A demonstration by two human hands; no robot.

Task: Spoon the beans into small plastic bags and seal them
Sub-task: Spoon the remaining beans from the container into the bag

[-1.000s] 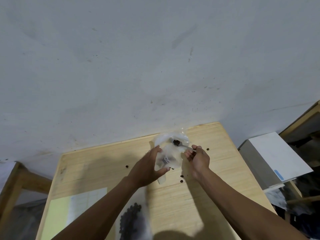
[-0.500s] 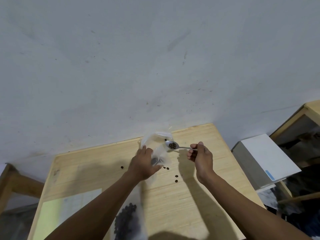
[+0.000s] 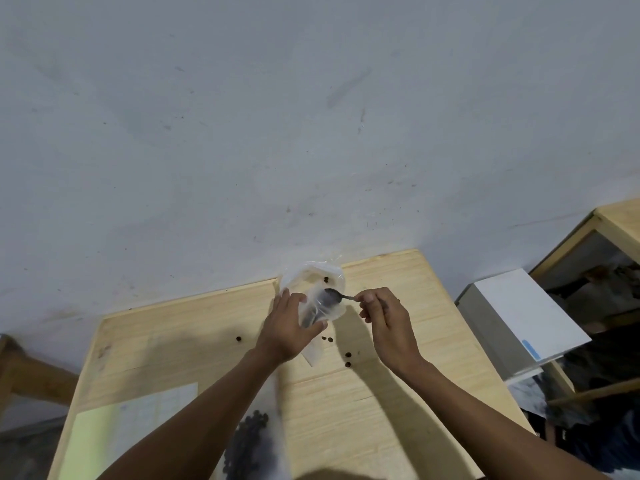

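The spoon [image 3: 331, 296] has gone in. Half a second ago its bowl hung loaded just outside the mouth of the small plastic bag [image 3: 317, 295]; now the bowl sits inside the clear film, tipped downward, and a single bean [image 3: 326, 279] shows dark against the inner wall just above it. To my eye the load is being emptied right now, so this bag is partway through filling and sealing has not begun.

The left hand [image 3: 289, 330] is clenched around the bag's lower half, fingers wrapped over the front with the thumb on the near side, holding it upright with the mouth spread open beyond the fingertips. A dark clump behind the film, between those fingers, looks like beans already collected, though the plastic blurs it. The right hand [image 3: 385, 317] pinches the spoon's handle between thumb and fingertips, just beside the bag's right edge, with the handle running leftward from it into the opening.

A few stray beans [image 3: 347, 359] lie on the bench [image 3: 398, 410] between the two wrists and another sits left of the left hand. The main supply of beans [image 3: 250, 441] lies well back from both hands, under the left forearm, close to the person's body.
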